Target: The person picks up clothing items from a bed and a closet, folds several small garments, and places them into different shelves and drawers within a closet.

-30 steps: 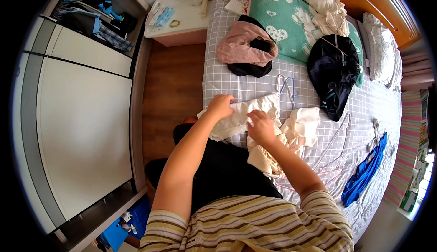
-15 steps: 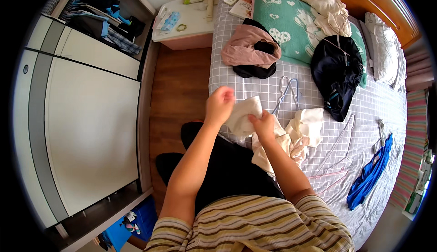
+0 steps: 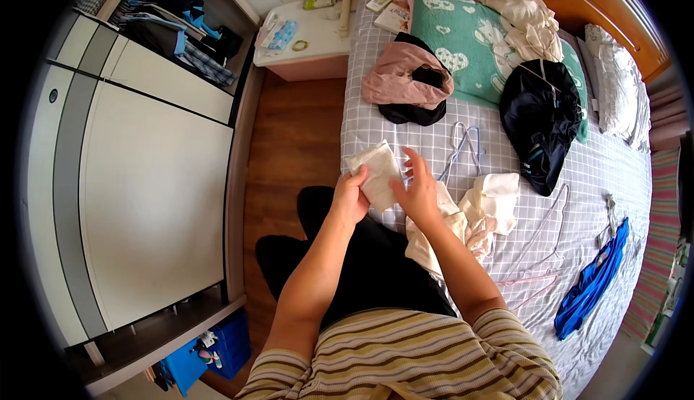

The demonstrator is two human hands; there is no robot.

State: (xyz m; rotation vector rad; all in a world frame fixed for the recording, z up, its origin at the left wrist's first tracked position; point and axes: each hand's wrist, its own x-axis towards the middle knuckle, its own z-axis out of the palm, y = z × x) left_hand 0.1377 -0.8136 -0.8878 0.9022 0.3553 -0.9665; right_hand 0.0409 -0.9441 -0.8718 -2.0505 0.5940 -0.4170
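Folded white cloth point(image 3: 379, 174), gripped
Your left hand point(image 3: 350, 198) grasps it, likely keeping layers together; your right hand's point(image 3: 420, 193) fingers spread loosely alongside.

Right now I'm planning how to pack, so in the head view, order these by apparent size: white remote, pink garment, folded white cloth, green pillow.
1. Green pillow
2. Pink garment
3. Folded white cloth, held in the left hand, seemingly nearer the camera, so possibly enlarged
4. White remote
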